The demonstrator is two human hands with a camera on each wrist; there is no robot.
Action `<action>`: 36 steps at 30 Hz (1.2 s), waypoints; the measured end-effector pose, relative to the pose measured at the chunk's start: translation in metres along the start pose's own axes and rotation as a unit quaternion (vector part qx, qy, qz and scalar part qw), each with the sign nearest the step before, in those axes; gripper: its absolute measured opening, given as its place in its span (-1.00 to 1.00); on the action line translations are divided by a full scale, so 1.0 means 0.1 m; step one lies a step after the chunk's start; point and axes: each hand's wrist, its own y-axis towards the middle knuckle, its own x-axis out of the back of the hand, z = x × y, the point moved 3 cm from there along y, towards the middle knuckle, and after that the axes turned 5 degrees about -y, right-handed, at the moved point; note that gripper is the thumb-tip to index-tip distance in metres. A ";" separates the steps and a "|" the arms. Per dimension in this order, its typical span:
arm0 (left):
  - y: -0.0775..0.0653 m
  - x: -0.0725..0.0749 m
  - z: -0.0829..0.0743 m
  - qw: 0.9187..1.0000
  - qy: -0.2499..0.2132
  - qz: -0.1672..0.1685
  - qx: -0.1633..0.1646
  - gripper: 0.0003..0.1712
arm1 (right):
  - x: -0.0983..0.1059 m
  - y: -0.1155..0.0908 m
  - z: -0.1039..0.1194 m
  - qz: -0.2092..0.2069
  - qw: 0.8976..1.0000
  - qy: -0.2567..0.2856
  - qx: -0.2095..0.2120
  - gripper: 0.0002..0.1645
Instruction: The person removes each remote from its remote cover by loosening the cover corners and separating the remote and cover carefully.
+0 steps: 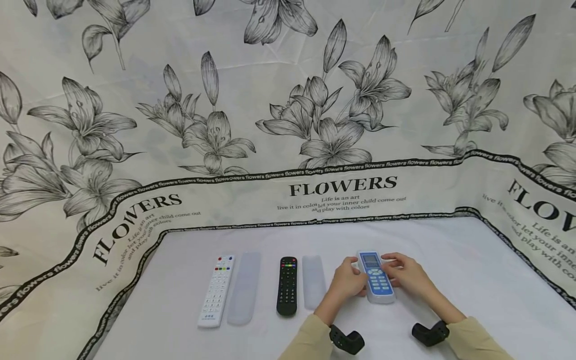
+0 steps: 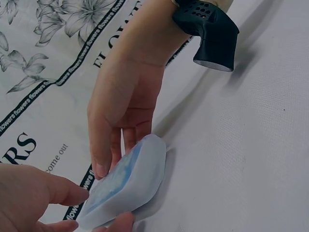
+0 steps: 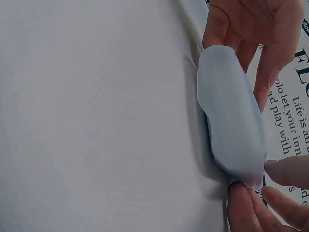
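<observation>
Near the right of the table, a blue-faced remote control (image 1: 378, 275) with a grey screen sits in a translucent whitish cover (image 1: 381, 299). My left hand (image 1: 348, 280) grips its left side, thumb on the edge; the left wrist view shows other fingertips low against the cover (image 2: 149, 179). On the opposite side my right hand (image 1: 407, 275) pinches the remote with thumb and fingers. In the right wrist view, the back of the cover (image 3: 229, 106) faces the camera and hides the buttons.
To the left lie a white remote control (image 1: 216, 292), a long translucent cover (image 1: 244, 289), a black remote control (image 1: 287, 287) and a shorter translucent cover (image 1: 313, 282). A flower-printed cloth (image 1: 288, 100) stands around the white table (image 1: 171, 280).
</observation>
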 end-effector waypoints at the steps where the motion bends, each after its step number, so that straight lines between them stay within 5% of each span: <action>1: 0.00 0.00 0.00 1.000 0.001 0.000 -0.001 -0.44 | 0.00 0.00 0.00 0.000 1.000 -0.002 0.000 -0.44; 18: 0.02 -0.04 0.06 0.999 0.002 -0.017 -0.038 -0.53 | -0.05 -0.04 -0.03 -0.002 0.999 0.024 0.030 -0.57; 28: 0.03 -0.02 0.09 0.999 -0.040 -0.031 -0.010 -0.67 | -0.05 -0.04 -0.03 -0.002 0.999 0.043 0.014 -0.52; 36: 0.04 0.02 0.09 0.995 -0.087 -0.032 -0.031 -0.43 | -0.01 -0.09 -0.02 -0.008 0.996 0.088 0.024 -0.52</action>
